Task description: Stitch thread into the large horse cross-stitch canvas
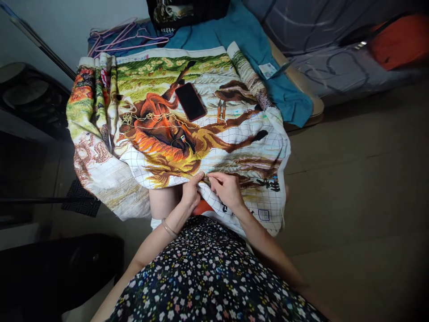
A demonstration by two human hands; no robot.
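Note:
A large cross-stitch cloth (231, 129) with horses, partly stitched and marked with grid lines, lies spread over my lap and the surface ahead. My left hand (191, 193) grips its near edge, thumb on top and fingers folded underneath. Close beside it, my right hand (225, 187) is closed in a pinch against the cloth; what sits between its fingertips is too small to name. Loose pale yellow thread (157, 118) trails over the stitched horse head. A dark phone (191, 102) and small orange thread snips (221, 112) rest on the cloth.
Rolled parts of the cloth (89, 89) bulge at the left, with another roll (250, 76) at the far right. Pink hangers (130, 40) and a black bag (187, 13) lie beyond on teal fabric (214, 31). An orange bag (402, 42) sits at upper right.

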